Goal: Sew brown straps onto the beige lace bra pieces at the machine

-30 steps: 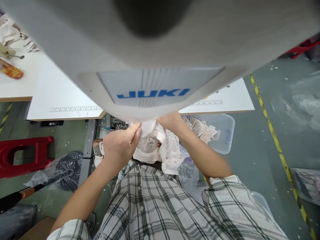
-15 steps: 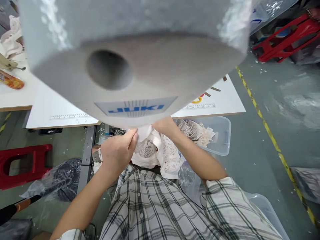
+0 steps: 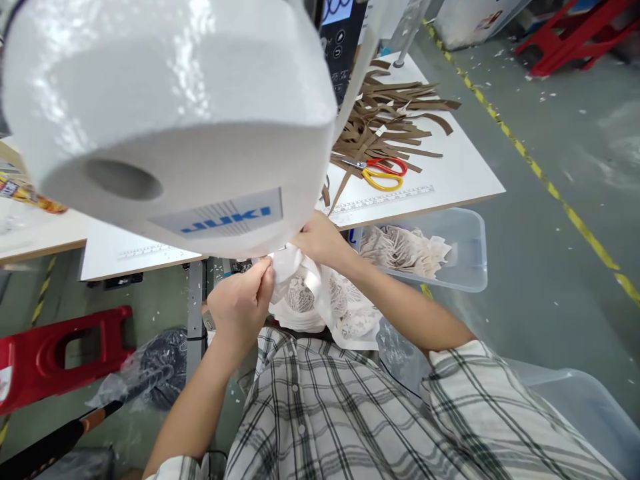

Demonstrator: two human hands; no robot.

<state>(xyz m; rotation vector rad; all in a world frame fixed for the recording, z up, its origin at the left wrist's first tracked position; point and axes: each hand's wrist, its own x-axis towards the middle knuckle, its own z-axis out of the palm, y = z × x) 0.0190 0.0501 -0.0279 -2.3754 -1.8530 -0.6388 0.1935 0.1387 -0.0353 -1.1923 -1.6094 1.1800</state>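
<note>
Below the white JUKI sewing machine head [image 3: 200, 100], a white lace bra [image 3: 303, 293] hangs down over the lap. My left hand [image 3: 243, 293] is closed on the left side of its white fabric edge, thumb pressed against the fingers. On the other side my right hand [image 3: 323, 240] has its fingers curled at the top of the same fabric, partly under the machine head. The machine head hides the needle area and the right fingertips.
On the white table [image 3: 465, 160] lie many brown strips [image 3: 385, 120] and scissors [image 3: 385, 173] with red and yellow handles. A clear bin [image 3: 470, 260] holds folded beige lace pieces [image 3: 405, 250]. Red stools [image 3: 110, 333] and a plastic-wrapped dark bundle [image 3: 165, 367] are on the floor.
The head view has shifted, so the machine head appears further left and the brown strips, scissors and control panel come into sight. Both hands keep their hold on the bra, with little visible movement.
</note>
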